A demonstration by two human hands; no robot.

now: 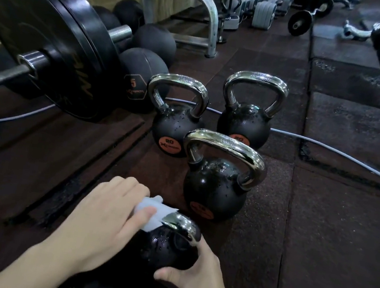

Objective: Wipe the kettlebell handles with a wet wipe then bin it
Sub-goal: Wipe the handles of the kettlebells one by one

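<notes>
White wipe (148,213) on chrome handle (182,223) of nearest black kettlebell (167,249). Beyond it, three more black kettlebells (214,190), chrome handles, orange round labels, pale flecks on bodies. Left of them, black plates (53,36) with faint gold lettering; black balls (143,65), one with orange hexagon outline. Grey cable (328,150) behind. Dark brown speckled mats (329,234).

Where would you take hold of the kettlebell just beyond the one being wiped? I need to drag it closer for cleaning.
Grip the top bar of the chrome handle on the middle kettlebell, coming from above. It stands upright, the loop is open underneath for fingers to curl through, and nothing covers it. The round black body offers no real hold. Both hands are busy: the left hand holds the wet wipe.
</notes>
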